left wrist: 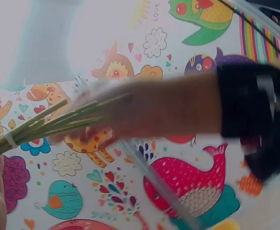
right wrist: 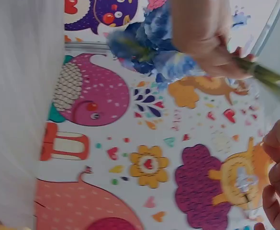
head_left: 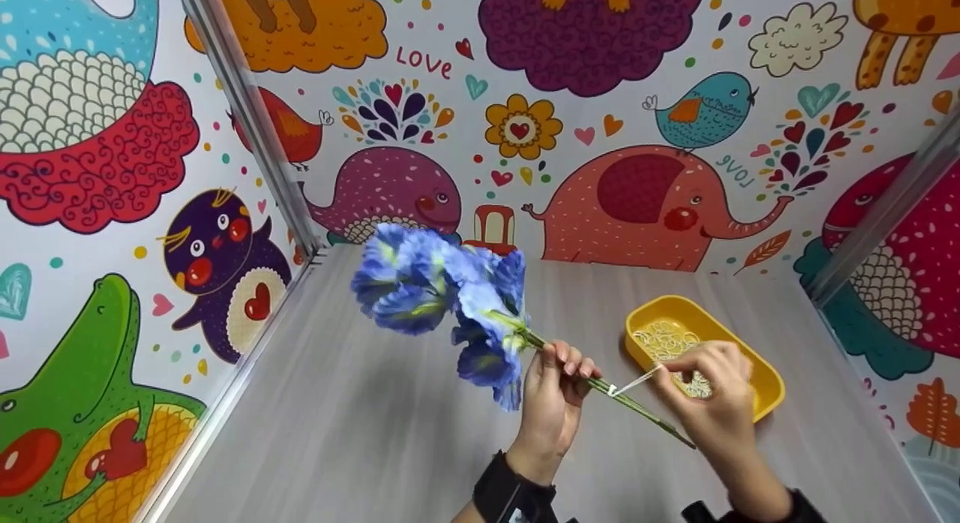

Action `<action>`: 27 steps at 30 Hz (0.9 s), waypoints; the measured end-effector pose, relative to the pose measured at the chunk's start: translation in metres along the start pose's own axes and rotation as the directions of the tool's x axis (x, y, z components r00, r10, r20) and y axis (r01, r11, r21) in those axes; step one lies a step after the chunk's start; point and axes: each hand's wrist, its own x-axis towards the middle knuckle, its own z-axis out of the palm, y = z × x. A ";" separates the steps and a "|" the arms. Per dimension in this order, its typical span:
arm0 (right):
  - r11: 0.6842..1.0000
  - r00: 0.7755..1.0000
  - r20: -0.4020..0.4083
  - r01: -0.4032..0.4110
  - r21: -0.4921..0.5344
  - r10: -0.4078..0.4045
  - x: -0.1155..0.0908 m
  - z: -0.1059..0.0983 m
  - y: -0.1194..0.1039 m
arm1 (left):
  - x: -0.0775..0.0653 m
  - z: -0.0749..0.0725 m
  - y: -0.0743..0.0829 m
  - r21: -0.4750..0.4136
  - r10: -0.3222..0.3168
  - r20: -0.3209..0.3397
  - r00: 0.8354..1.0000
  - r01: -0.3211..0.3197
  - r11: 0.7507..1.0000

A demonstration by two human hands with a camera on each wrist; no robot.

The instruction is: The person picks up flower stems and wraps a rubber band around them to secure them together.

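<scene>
My left hand (head_left: pixel 553 407) grips the green stems (head_left: pixel 649 413) of a bunch of blue ruffled flowers (head_left: pixel 439 283), just below the blooms, which point up and left. A pale rubber band (head_left: pixel 636 381) is looped around the stems below that grip. Its free end is pulled out taut between the thumb and fingertips of my right hand (head_left: pixel 716 395). In the left wrist view the band circles several stems (left wrist: pixel 65 120), with the right hand (left wrist: pixel 116 110) blurred behind them. The right wrist view has the left hand (right wrist: pixel 207 43) around the stems beside the flowers (right wrist: pixel 173 62).
A yellow plastic tray (head_left: pixel 766 380) sits on the grey wood-grain surface (head_left: pixel 360 433), partly behind the right hand. Many pale rubber bands (head_left: pixel 664 337) lie inside it. Panels printed with cartoon animals (head_left: pixel 637 208) stand at the back and both sides, joined by metal posts (head_left: pixel 247 110).
</scene>
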 end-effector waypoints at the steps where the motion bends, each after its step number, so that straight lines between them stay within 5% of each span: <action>1: 1.000 1.000 0.004 0.008 -0.025 -0.008 0.001 -0.003 -0.003 | 0.001 -0.002 0.000 0.041 0.011 0.024 1.000 -0.012 0.999; 7: 0.980 0.992 -0.085 0.081 -0.180 -0.098 -0.006 -0.007 -0.028 | 0.001 -0.012 0.001 0.173 0.066 0.138 0.988 -0.089 0.981; 16: 0.971 0.971 -0.226 0.024 -0.239 -0.080 -0.027 -0.004 -0.051 | -0.001 -0.016 0.003 0.215 0.119 0.159 0.980 -0.152 0.965; 27: 0.969 0.951 -0.289 -0.165 -0.182 0.107 -0.051 -0.001 -0.050 | -0.005 -0.013 0.005 0.198 0.192 0.160 0.968 -0.222 0.955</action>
